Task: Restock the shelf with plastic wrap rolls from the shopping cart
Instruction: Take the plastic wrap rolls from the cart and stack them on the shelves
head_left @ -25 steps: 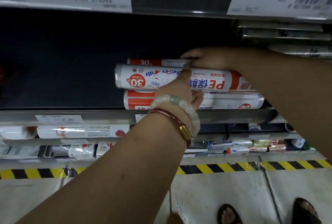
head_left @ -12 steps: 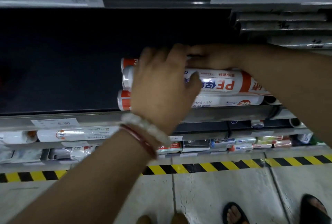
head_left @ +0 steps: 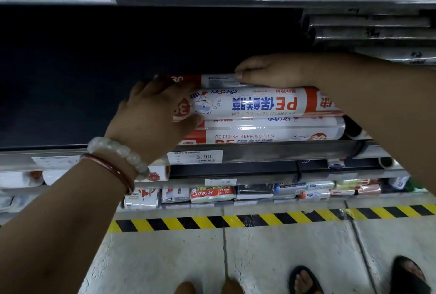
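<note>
1. Your left hand (head_left: 155, 114) is cupped over the left end of the top front plastic wrap roll (head_left: 254, 102). Your fingers curl round that end and your thumb presses under it.
2. Your right hand (head_left: 271, 73) lies on top of the pile. Its fingers bend down over the back roll (head_left: 217, 80) and touch it, just behind the top front roll. You cannot tell if it grips that roll or only rests on it.
3. The top front roll lies flat on its side on the shelf (head_left: 283, 152). Its print is upside down to you. It sits right on the bottom roll (head_left: 271, 132), which reads "PE FRESH KEPPING FILM".
4. All three rolls are white with orange-red bands and sit at the right part of the shelf. The left part of the shelf is dark.
5. A white price tag (head_left: 195, 156) reading 3.90 is stuck on the shelf's front edge, just below the rolls.
6. You wear a pale bead bracelet (head_left: 118, 152) and a red bangle (head_left: 111, 171) on your left wrist.
7. Grey rolls (head_left: 368, 31) are stacked up high on the right.
8. Lower shelves hold small packs (head_left: 212, 193).
9. Yellow and black tape (head_left: 236, 221) runs across the floor, and a foot in a dark sandal (head_left: 304, 279) stands near it.
</note>
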